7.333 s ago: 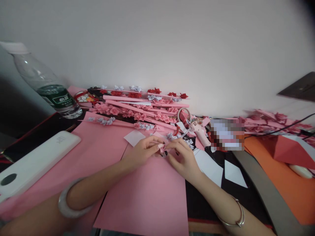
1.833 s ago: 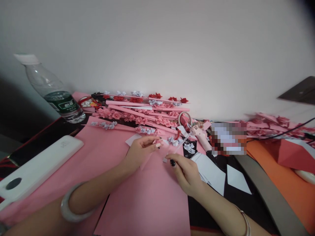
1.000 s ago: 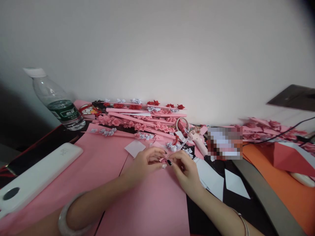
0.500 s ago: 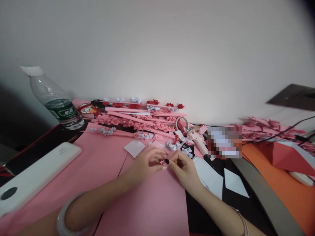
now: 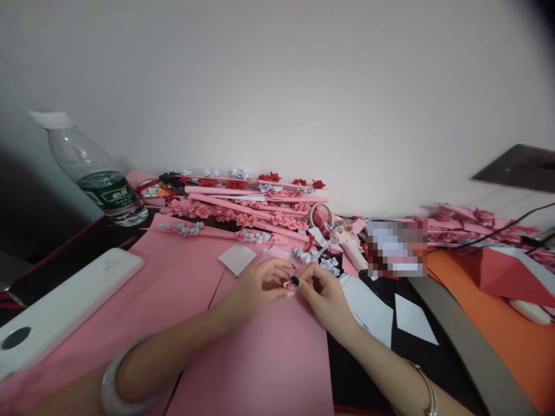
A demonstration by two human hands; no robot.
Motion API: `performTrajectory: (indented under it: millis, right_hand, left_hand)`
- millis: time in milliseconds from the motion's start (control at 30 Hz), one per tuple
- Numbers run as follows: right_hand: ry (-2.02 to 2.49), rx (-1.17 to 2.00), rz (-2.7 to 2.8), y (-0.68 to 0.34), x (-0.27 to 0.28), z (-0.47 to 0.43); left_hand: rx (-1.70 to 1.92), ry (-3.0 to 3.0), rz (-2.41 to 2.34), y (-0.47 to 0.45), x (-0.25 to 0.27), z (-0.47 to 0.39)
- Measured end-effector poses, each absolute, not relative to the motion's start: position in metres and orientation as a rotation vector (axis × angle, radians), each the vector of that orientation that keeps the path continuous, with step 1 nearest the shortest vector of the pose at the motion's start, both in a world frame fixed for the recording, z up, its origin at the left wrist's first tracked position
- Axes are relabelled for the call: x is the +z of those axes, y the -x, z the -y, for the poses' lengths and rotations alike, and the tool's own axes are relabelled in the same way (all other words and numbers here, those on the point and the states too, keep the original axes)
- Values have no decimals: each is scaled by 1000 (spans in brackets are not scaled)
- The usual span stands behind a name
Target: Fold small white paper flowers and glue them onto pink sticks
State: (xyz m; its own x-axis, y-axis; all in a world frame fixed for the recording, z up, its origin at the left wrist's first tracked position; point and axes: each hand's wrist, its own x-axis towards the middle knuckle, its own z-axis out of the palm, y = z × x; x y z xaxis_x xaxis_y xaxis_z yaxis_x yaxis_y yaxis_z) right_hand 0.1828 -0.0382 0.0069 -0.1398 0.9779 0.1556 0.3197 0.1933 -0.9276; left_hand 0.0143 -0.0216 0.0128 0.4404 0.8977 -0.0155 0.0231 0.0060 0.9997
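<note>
Between my fingertips is a small pink folded paper flower [image 5: 288, 285], partly hidden by the fingers. My left hand [image 5: 255, 289] pinches it from the left with curled fingers. From the other side, my right hand [image 5: 323, 294] grips its edge between thumb and forefinger. Both hands hover over a large pink paper sheet [image 5: 269, 358]. Just behind the left hand lies a pale pink paper square [image 5: 236, 258]. White paper flowers [image 5: 329, 266] rest behind the right hand, near a pale pink glue gun [image 5: 349, 245].
Pink stems with paper flowers [image 5: 243, 216] are heaped along the wall. A water bottle [image 5: 108, 185] and a long white device [image 5: 73, 306] stand at left. A tape roll [image 5: 319, 215], white paper [image 5: 368, 309], orange sheets [image 5: 489, 312] and a black cable [image 5: 498, 231] are further right.
My right thumb and fingers have shifted slightly at the flower, and more of its pink folds show. The view has moved a little; both hands keep their hold.
</note>
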Motion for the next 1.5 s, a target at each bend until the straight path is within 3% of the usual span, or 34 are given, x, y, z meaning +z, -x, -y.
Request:
performTrajectory:
  millis: [400,767,900,1133,1500]
  right_hand:
    - [1238,1358,1469,-183,10,33]
    - [1173,1497,1331,-183,5,31]
    - [1201,1332,1306,-185,4,32]
    - [1229,719,1756,-187,12,41]
    - [1262,612,1839,-182,10,43]
  left_hand:
    - [862,-1356,-880,-13,12,20]
    - [825,-1382,-898,-10,10,15]
    - [858,-1360,-927,-9,9,13]
    - [869,-1451,-907,-9,9,15]
    - [828,-1493,-921,-13,12,20]
